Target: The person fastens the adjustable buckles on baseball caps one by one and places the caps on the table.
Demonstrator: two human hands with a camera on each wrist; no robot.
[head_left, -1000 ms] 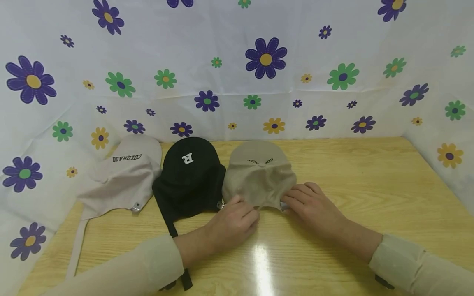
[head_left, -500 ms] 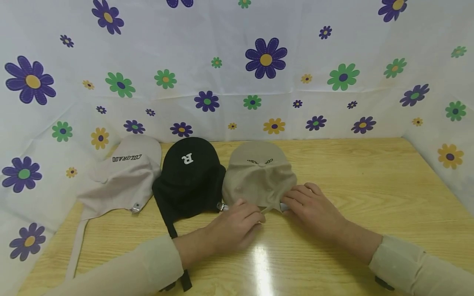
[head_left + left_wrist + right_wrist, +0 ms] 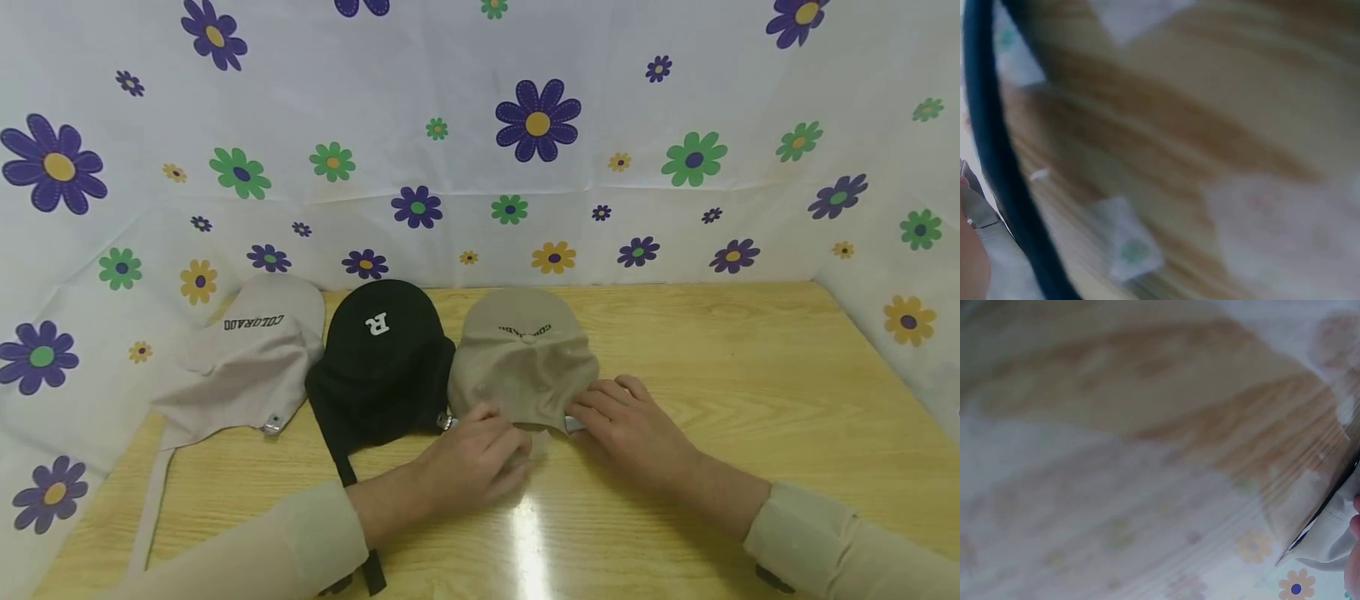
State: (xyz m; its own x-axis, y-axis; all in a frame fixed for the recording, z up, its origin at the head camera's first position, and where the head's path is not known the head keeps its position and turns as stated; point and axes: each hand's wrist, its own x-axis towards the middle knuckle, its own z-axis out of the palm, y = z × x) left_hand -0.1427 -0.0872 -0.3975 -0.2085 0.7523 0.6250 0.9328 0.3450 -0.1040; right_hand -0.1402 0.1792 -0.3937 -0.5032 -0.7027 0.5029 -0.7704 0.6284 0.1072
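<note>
Beige cap point(image 3: 525, 375): laid mid-frame, strap edge turned toward frame bottom, presumably for reach.
Right hand point(image 3: 633, 432): edge pinched at buckle point(image 3: 573, 424), likely for steadying.
Left hand point(image 3: 483, 454): blurred strap point(image 3: 542, 444) grasped.

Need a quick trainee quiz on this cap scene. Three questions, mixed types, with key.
1. Which cap are the left hand and the right hand both at, and where on it?
2. The white letter on the black cap is: A) K, B) R, C) S.
3. True or false: the black cap lies between the pale cap and the tan cap.

Key:
1. The tan cap: left hand at its near edge, right hand at its near right corner.
2. B.
3. True.
</note>
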